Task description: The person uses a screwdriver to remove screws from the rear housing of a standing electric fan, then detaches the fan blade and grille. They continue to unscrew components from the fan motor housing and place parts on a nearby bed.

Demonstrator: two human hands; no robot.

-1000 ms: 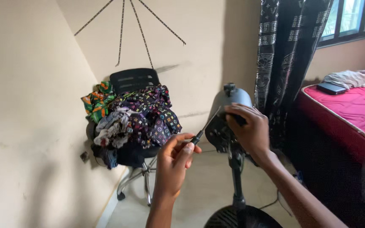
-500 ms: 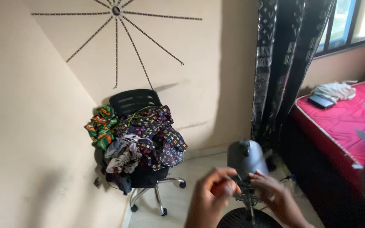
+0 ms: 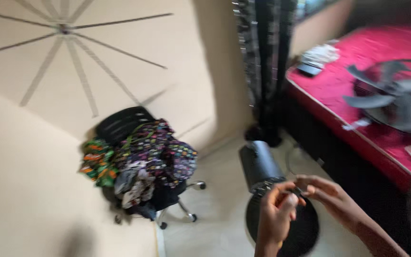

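The picture is blurred by motion. My left hand [image 3: 276, 212] and my right hand [image 3: 328, 191] meet fingertip to fingertip low in the middle, just in front of a dark grey fan motor head [image 3: 259, 164] on its stand. Both hands' fingers are curled in a pinch around a small dark spot between them; the blur hides what it is. Below the hands lies the stand's round black base [image 3: 305, 233]. Grey fan blades and a wire guard [image 3: 392, 100] rest on the red bed at the right.
A black office chair [image 3: 122, 124] piled with colourful patterned clothes [image 3: 155, 157] stands against the cream wall at the left. Dark curtains [image 3: 265, 66] hang behind the fan. The red bed [image 3: 338, 81] with small items on it fills the right side.
The view has swung down and to the right, so the bed and fan blades now show. My hands have dropped from the sides of the motor head to its front, close together.
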